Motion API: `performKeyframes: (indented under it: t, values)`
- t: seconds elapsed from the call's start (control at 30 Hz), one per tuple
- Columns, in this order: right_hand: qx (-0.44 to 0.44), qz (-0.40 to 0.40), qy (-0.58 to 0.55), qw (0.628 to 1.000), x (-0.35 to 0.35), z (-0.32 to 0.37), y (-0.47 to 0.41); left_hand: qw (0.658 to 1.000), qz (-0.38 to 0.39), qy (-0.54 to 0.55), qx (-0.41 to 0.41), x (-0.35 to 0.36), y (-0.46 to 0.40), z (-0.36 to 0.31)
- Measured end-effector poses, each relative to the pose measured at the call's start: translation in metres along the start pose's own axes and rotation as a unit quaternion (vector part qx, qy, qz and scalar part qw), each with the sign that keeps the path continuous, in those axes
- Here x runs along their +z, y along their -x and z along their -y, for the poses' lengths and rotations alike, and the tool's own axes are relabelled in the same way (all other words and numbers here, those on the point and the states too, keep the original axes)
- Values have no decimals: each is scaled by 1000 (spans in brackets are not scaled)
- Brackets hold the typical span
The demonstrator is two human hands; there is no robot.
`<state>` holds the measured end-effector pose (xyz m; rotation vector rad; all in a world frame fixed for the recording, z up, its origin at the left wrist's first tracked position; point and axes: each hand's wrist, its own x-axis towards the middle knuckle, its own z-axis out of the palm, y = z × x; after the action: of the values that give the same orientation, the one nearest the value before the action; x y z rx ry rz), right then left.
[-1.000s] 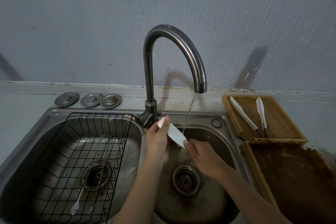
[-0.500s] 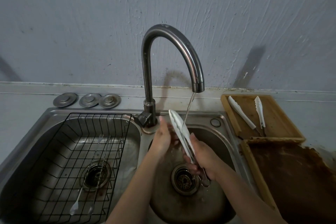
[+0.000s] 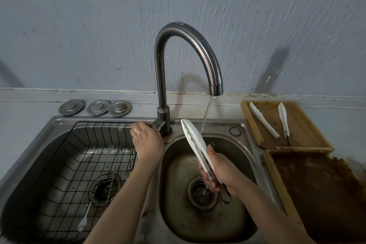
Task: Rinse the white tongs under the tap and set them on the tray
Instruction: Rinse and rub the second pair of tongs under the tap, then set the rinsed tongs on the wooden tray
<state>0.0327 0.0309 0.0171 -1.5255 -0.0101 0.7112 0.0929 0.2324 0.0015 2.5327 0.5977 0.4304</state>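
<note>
My right hand (image 3: 221, 172) grips the white tongs (image 3: 193, 138) near their metal end, over the right sink basin (image 3: 233, 148). The white tips point up and away, just left of the thin water stream falling from the tap (image 3: 215, 87). My left hand (image 3: 146, 140) rests on the tap's lever at the base of the spout, wet, fingers curled over it. A wooden tray (image 3: 309, 130) on the counter at the right holds another pair of white tongs (image 3: 271, 123), lying spread apart.
A black wire rack (image 3: 65, 156) fills the left basin, with two long thin utensils lying in it. Three metal drain stoppers (image 3: 95, 107) sit on the ledge behind. A second, stained wooden tray (image 3: 320, 194) lies at the near right.
My left hand let go of the tongs and moved left to the tap lever. My right hand turned the tongs upright, tips raised beside the stream.
</note>
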Motion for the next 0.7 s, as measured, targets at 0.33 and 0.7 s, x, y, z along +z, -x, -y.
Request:
performKeyframes:
  t: [0.33,0.7]
  values:
    - [-50,-213,227,949,-4,24,9,988,32,-151,9,-6,-13,-16]
    - [77,-187,582,788,-15,-17,-2,991,121,-51,-39,-20,-5,-23]
